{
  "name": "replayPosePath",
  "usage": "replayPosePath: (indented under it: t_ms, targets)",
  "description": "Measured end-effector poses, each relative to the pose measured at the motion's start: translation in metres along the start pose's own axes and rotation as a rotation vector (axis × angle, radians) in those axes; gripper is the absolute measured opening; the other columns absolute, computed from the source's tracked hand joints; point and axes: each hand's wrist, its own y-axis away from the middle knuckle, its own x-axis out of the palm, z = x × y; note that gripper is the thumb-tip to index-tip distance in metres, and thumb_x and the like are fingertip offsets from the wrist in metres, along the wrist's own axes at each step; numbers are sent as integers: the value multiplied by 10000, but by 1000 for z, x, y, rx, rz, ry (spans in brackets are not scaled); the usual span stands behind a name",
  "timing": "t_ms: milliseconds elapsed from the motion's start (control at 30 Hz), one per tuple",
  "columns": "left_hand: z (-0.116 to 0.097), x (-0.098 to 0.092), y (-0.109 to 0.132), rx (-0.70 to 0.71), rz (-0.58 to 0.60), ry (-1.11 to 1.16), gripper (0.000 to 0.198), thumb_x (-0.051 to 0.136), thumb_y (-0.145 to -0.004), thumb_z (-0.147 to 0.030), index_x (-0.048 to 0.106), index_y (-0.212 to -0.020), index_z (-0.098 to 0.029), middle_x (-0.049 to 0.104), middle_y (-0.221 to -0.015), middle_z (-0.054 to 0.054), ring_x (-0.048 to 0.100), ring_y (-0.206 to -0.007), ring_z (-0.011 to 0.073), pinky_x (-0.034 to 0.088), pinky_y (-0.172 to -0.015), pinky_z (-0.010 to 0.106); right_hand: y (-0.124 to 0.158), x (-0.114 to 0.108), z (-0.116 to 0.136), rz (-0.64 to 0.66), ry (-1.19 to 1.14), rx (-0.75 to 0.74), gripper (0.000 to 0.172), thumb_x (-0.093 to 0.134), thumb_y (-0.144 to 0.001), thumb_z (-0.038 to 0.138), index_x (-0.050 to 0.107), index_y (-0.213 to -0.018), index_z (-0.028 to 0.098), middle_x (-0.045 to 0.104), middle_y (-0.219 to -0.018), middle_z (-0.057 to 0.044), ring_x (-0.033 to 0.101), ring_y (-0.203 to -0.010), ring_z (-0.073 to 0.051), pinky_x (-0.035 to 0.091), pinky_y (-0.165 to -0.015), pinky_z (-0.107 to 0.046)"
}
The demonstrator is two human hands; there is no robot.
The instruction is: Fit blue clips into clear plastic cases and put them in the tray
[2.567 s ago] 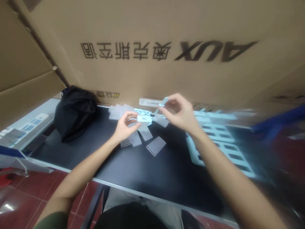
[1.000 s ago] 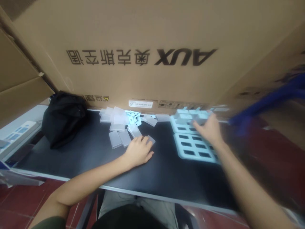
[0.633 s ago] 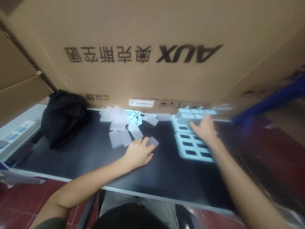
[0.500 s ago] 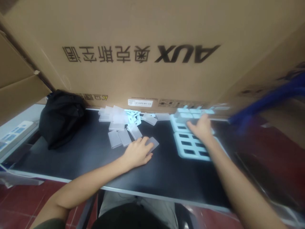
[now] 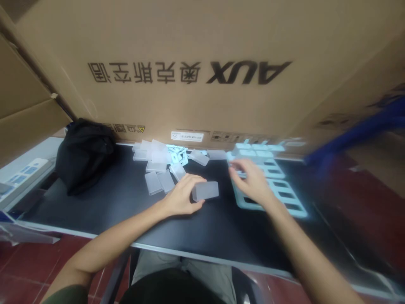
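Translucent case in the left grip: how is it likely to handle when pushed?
The case is probably stiff: its edges look straight in the left grip. Its smooth-looking faces may slide easily, and its flat, boxy sides make rolling unlikely.

I see dim, soft light; the pale-blue slotted tray (image 5: 286, 189) blooms hazily near the right edge of the counter (image 5: 104, 211), and the blue bar (image 5: 354, 133) beyond is blurred.

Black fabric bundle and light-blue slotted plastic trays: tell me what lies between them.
The head view shows flat frosted plastic cases, a heap of light-blue plastic pieces, and the left hand holding another case.
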Motion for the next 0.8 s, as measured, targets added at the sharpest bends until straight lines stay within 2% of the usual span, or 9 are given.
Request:
replayPosePath:
  t_ms: [100, 167, 300, 400, 533, 600, 700, 800]
  targets:
    - [-6, -1, 2, -10, -9, 100, 601, 737, -812, -197, 516, -1370, -237, 666, -1318, 122, 622, -1234, 277, 554, -1030, 450, -27, 24, 24, 182, -50, -127, 232, 485, -980, 304, 679, -1074, 216, 711, -964, -87, 642, -933, -258, 522, -881, -421]
    - [-8, -1, 3, 11, -38, 166, 586, 757, -788, -186, 546, -1333, -240, 684, -1293, 116, 640, -1212, 274, 568, -1000, 440, -49, 42, 35, 279, 10, -146, 254, 468, -977, 249, 688, -1088, 187, 723, -1026, -113, 629, -1000, -266, 505, -928, -421]
    - [-8, 2, 3, 102, -62, 264, 501, 811, -763, -217, 607, -1220, -211, 685, -1238, 132, 661, -1203, 286, 546, -1053, 475, -86, 75, 53, 468, 185, -154, 279, 459, -977, 194, 705, -1093, 135, 711, -1109, -160, 589, -1058, -272, 470, -962, -398]
    - [-6, 3, 4, 99, -31, 311, 487, 836, -751, -262, 627, -1187, -207, 656, -1223, 136, 672, -1161, 281, 560, -1027, 457, -104, 94, 65, 526, 202, -192, 270, 477, -974, 199, 726, -1046, 124, 699, -1094, -176, 576, -1047, -278, 464, -933, -390]
    - [-2, 5, 9, 86, 0, 334, 570, 850, -727, -293, 607, -1237, -213, 650, -1194, 125, 666, -1105, 273, 569, -989, 441, -118, 113, 72, 591, 189, -257, 300, 509, -943, 166, 736, -1138, 136, 688, -1154, -155, 564, -1107, -269, 443, -975, -365]
    - [1, 8, 11, 67, -18, 348, 632, 860, -704, -299, 586, -1268, -212, 656, -1190, 124, 668, -1097, 272, 575, -973, 434, -124, 119, 71, 622, 185, -271, 331, 528, -914, 137, 739, -1170, 143, 682, -1197, -148, 563, -1134, -266, 440, -983, -355]
    - [5, 9, 12, -11, -56, 398, 674, 875, -674, -298, 573, -1270, -209, 678, -1197, 124, 690, -1090, 266, 585, -948, 412, -129, 123, 68, 655, 192, -255, 307, 563, -867, 114, 761, -1101, 140, 685, -1199, -157, 574, -1136, -282, 449, -958, -363]
    - [7, 6, 10, -16, -61, 398, 662, 875, -662, -284, 596, -1257, -205, 702, -1200, 119, 702, -1052, 252, 595, -876, 377, -133, 126, 70, 640, 193, -205, 287, 517, -899, 120, 751, -1064, 125, 696, -1160, -173, 595, -1118, -284, 451, -949, -371]
